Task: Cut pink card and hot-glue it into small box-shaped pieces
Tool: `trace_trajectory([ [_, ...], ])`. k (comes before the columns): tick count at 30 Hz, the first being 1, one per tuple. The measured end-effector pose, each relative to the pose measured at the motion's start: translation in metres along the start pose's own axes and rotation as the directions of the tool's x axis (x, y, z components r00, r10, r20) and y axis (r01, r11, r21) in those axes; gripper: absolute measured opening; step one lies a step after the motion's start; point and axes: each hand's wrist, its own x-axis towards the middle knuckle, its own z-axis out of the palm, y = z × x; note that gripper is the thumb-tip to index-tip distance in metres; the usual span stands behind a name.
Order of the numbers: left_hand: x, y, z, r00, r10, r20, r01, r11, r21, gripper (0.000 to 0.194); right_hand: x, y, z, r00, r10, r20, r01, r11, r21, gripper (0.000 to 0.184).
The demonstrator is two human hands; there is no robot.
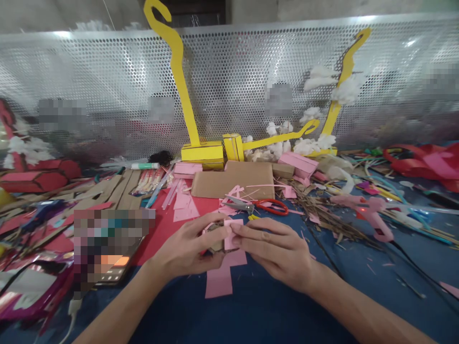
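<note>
Near the middle of the view, my left hand (pixel 184 244) is closed around a small cardboard box (pixel 215 243). A piece of pink paper (pixel 230 241) lies against the side of that box. The fingertips of my right hand (pixel 281 246) press together at this paper, and its lower fingers are partly hidden. Under the hands, more cut pink paper (pixel 219 282) rests on the dark blue table (pixel 201 320). Just beyond the fingers are scissors (pixel 270 206) with red-orange handles.
A pink glue gun (pixel 375 215) with a black cord lies to the right. At the left are a phone (pixel 124 258) and cardboard strips (pixel 111 193). Behind stand a cardboard sheet (pixel 233 181), a yellow hooked shape (pixel 179 71) and a perforated metal panel (pixel 229 71).
</note>
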Motion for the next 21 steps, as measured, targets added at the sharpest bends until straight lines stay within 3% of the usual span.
trace_trajectory([
  [8,-0.0013,-0.001,0.0,0.999,-0.029,-0.014,0.029,0.999,0.021,0.045,0.0016,-0.0004,-0.0021,0.998,0.035,0.049,-0.035,0.999,-0.004,0.035],
  [21,-0.0027,-0.0023,0.0006,0.999,-0.046,0.001,0.046,0.999,0.014,0.046,-0.0024,0.0018,0.001,0.996,0.082,0.021,-0.082,0.997,0.01,0.035],
])
